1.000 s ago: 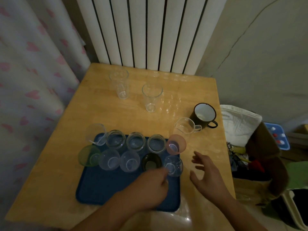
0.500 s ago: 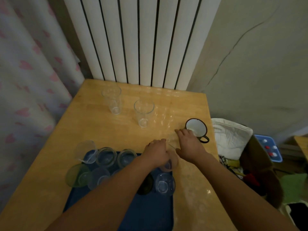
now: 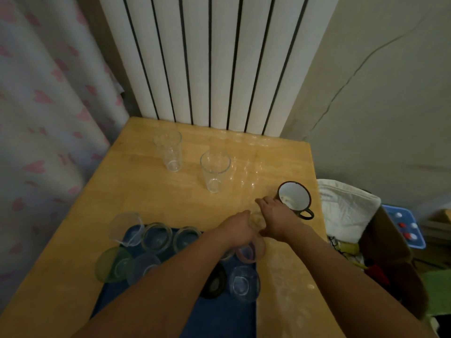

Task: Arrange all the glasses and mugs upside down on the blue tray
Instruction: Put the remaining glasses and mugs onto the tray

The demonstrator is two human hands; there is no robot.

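The blue tray (image 3: 219, 318) lies at the near edge of the wooden table (image 3: 151, 198) and carries several upturned cups, among them a green one (image 3: 112, 264), a dark one (image 3: 214, 281) and a pink one (image 3: 253, 252). Just beyond the tray's far right corner stands a small clear glass jug (image 3: 256, 219), mostly hidden. My left hand (image 3: 238, 228) curls against its left side and my right hand (image 3: 275, 215) grips its right side. A dark mug (image 3: 294, 198), white inside, stands upright right of my right hand. Two tall clear glasses (image 3: 168, 150) (image 3: 214, 170) stand upright farther back.
A white radiator (image 3: 219, 59) rises behind the table and a curtain (image 3: 44, 118) hangs on the left. Beyond the table's right edge sit a white cloth (image 3: 346, 208), a cardboard box (image 3: 390, 252) and a blue container (image 3: 402, 225).
Both hands moved forward from the tray's near right corner to the clear glass jug and closed on it. The camera tilted up, and the tray slid lower in view.
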